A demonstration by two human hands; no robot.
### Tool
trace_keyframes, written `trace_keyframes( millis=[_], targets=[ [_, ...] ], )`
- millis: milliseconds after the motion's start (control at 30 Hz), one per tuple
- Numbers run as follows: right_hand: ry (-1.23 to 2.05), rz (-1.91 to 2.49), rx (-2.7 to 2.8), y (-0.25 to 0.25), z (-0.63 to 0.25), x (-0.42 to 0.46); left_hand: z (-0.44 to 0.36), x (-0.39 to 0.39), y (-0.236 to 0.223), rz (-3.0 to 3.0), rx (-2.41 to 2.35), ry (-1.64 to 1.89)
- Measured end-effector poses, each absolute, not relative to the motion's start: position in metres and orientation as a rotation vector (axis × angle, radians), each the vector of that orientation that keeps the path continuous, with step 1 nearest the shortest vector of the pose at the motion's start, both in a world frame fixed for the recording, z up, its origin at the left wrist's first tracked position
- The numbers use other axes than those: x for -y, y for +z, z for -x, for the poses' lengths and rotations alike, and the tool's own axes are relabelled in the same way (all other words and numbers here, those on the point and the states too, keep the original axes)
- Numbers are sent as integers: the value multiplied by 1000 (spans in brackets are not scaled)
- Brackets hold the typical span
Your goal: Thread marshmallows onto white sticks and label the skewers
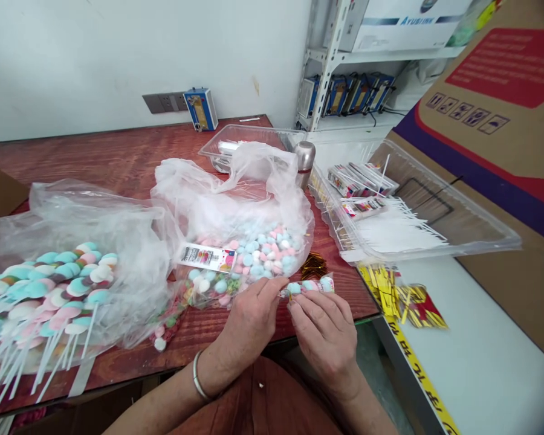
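Observation:
A slim clear packet of pastel marshmallows lies across my fingers at the table's front edge. Its left end is pinched between the thumb and fingers of my left hand, which wears a bangle. From below, the curled fingers of my right hand hold the same packet along its length; part of it is hidden behind them. Just beyond my hands rests an open plastic bag of loose pink, blue and white marshmallows, with a printed white card on it. Gold twist ties lie behind the packet.
Marshmallow sticks fill a bag at left. A clear tray at right holds white sticks and printed packs. A steel flask stands behind the bag. A large carton leans at right; yellow ties lie below the tray.

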State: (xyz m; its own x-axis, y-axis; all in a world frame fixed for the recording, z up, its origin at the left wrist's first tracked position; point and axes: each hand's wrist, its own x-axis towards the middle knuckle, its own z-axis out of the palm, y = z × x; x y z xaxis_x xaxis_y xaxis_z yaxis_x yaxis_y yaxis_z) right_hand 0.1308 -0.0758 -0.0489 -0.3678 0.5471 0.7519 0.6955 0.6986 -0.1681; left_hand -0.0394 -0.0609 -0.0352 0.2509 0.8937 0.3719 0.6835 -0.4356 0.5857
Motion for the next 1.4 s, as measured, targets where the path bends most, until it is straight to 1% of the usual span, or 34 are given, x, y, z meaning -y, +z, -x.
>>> trace_keyframes(
  millis=[133, 200, 267, 300, 367, 433, 467, 533, 600, 700, 800, 900, 1067, 1167, 1267, 1400],
  targets=[
    [-314, 1018, 1987, -56, -124, 76, 38, 59, -33, -2075, -1451, 1074],
    [-369, 1074, 1919, -59, -118, 75, 34, 58, -33, -1806, -1455, 1144],
    [-323, 1141, 1839, -61, -111, 72, 27, 56, -33, -1396, -1370, 1180],
    [-229, 1184, 1784, -61, -107, 71, 23, 55, -33, -1171, -1280, 1179],
    [69, 1273, 1628, -60, -99, 68, 16, 54, -34, -779, -1056, 1141],
    [390, 1330, 1464, -57, -94, 66, 11, 53, -36, -565, -908, 1102],
    [523, 1348, 1406, -55, -93, 66, 10, 53, -37, -549, -884, 1092],
    [689, 1381, 1370, -53, -93, 65, 13, 54, -41, -718, -936, 1099],
    [747, 1401, 1382, -51, -96, 65, 19, 55, -46, -1118, -1081, 1115],
    [713, 1402, 1415, -52, -98, 64, 28, 56, -54, -1857, -1284, 1077],
    [690, 1403, 1432, -53, -97, 65, 33, 57, -61, -2301, -1364, 952],
    [745, 1361, 1369, -53, -93, 64, 30, 57, -61, -2311, -1464, 953],
    [1114, 1266, 1087, -56, -91, 56, 25, 55, -55, -2000, -1494, 1026],
    [1252, 1221, 1057, -56, -92, 54, 26, 55, -55, -1952, -1434, 1046],
    [1268, 1233, 1132, -54, -92, 54, 28, 54, -57, -1942, -1411, 1050],
    [1155, 1262, 1215, -47, -93, 57, 28, 53, -55, -1870, -1307, 1097]
  ],
)
